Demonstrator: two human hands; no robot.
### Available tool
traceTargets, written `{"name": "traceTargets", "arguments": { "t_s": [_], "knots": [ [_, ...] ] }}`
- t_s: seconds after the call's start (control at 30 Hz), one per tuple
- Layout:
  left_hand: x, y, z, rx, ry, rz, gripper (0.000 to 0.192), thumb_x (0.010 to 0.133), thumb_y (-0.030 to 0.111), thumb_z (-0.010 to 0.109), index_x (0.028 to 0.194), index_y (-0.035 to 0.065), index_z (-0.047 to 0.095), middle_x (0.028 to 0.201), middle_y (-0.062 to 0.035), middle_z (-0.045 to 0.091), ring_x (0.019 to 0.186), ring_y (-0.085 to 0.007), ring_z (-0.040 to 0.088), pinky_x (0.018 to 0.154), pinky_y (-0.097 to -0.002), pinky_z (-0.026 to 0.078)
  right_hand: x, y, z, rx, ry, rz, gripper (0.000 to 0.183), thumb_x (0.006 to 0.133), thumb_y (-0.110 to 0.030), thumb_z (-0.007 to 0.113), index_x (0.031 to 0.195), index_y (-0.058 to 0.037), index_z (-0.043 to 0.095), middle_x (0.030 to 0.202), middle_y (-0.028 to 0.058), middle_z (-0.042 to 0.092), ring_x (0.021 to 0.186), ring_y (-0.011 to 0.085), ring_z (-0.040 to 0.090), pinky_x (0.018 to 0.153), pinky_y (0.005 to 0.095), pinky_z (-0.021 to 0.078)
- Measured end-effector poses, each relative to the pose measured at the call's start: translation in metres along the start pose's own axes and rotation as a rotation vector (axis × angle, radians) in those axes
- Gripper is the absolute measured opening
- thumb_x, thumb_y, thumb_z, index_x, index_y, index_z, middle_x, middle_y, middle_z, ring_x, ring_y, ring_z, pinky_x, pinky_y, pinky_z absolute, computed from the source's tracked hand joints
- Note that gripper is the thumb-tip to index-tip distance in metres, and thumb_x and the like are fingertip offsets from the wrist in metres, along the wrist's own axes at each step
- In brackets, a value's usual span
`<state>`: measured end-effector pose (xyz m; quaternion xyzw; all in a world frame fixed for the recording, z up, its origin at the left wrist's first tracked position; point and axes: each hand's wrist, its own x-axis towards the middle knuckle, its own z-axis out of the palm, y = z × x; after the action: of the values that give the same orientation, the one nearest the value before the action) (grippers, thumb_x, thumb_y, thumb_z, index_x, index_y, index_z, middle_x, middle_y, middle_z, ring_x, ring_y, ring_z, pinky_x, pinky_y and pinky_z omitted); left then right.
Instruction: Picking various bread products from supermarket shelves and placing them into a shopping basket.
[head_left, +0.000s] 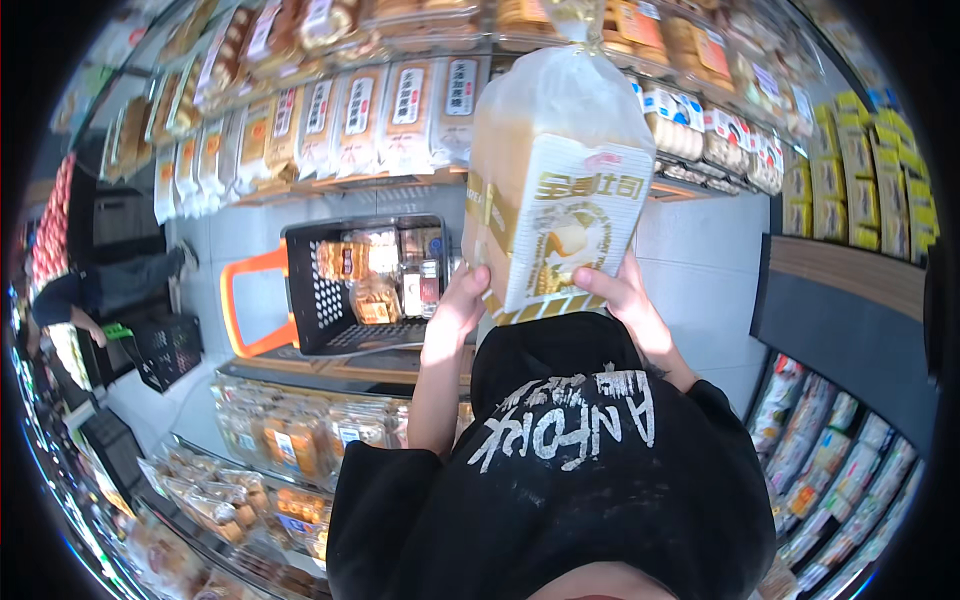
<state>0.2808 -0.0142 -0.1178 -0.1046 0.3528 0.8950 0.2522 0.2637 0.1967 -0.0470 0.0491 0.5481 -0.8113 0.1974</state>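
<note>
A clear plastic bag of sliced toast bread (559, 187) is held up between both hands, its gathered, tied neck at the top and its printed label facing me. My left hand (466, 291) grips the lower left edge, thumb on the side. My right hand (616, 291) grips the lower right part, thumb over the label. To the left on the floor, a black plastic shopping basket (315, 225) with an orange handle contains packaged baked goods (376, 301) and boxes.
Bread shelves (360, 176) with packaged loaves run across the front. More packaged pastries (296, 442) lie on shelves at lower left. A person (97, 292) with another dark basket (169, 349) is at the far left. Shelves with yellow packs (829, 180) stand right.
</note>
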Motion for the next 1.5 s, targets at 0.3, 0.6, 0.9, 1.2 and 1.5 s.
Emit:
{"name": "traceTargets", "arguments": {
  "t_s": [0.3, 0.6, 0.9, 1.2, 1.5],
  "knots": [
    [0.031, 0.003, 0.162, 0.662, -0.277, 0.313, 0.098, 0.071, 0.022, 0.07, 0.145, 0.0032, 0.009, 0.138, -0.0189, 0.033, 0.128, -0.0261, 0.035, 0.108, -0.0383, 0.023, -0.07, -0.052, -0.093, -0.102, 0.21, -0.325, 0.084, 0.071, -0.024, 0.072, 0.136, 0.0025, 0.028, 0.128, 0.0162, 0.044, 0.117, 0.0247, 0.045, 0.099, 0.037, 0.0354],
    [0.075, -0.066, 0.228, 0.409, -0.019, -0.022, 0.055, 0.087, 0.036, 0.054, 0.125, -0.0029, 0.045, 0.115, -0.0132, 0.057, 0.105, -0.0199, 0.056, 0.092, -0.0341, 0.044, -0.086, -0.098, -0.197, -0.262, 0.128, -0.482, 0.07, 0.084, -0.039, 0.056, 0.137, -0.0006, 0.034, 0.124, 0.0121, 0.039, 0.107, 0.0206, 0.041, 0.092, 0.0306, 0.0357],
    [0.119, -0.109, 0.265, 0.022, -0.063, -0.274, 0.054, 0.092, 0.048, 0.04, 0.126, 0.0074, 0.048, 0.121, -0.0107, 0.056, 0.105, -0.0229, 0.058, 0.089, -0.0393, 0.049, -0.088, -0.113, -0.267, -0.116, 0.218, -0.381, 0.046, 0.09, -0.025, 0.051, 0.13, -0.002, 0.045, 0.092, 0.0012, 0.04, 0.085, 0.0089, 0.042, 0.07, 0.0196, 0.0343],
    [0.145, -0.118, 0.288, 0.101, 0.006, -0.502, 0.06, 0.092, 0.051, 0.04, 0.128, 0.0038, 0.045, 0.12, -0.0114, 0.056, 0.103, -0.0215, 0.06, 0.085, -0.0364, 0.05, -0.083, -0.11, -0.292, -0.014, 0.394, -0.355, 0.039, 0.096, -0.025, 0.043, 0.125, -0.0011, 0.048, 0.096, 0.0034, 0.05, 0.08, 0.0086, 0.046, 0.072, 0.0223, 0.0393],
    [0.179, -0.061, 0.315, 0.925, -0.436, -0.209, 0.075, 0.084, 0.027, 0.063, 0.14, -0.0024, 0.022, 0.132, -0.0162, 0.042, 0.124, -0.0228, 0.04, 0.102, -0.0356, 0.035, -0.101, -0.14, -0.316, -0.492, 0.216, -0.335, 0.113, 0.053, -0.056, 0.079, 0.141, -0.0049, 0.03, 0.126, 0.0135, 0.045, 0.107, 0.0243, 0.048, 0.086, 0.0354, 0.042]
  ]
}}
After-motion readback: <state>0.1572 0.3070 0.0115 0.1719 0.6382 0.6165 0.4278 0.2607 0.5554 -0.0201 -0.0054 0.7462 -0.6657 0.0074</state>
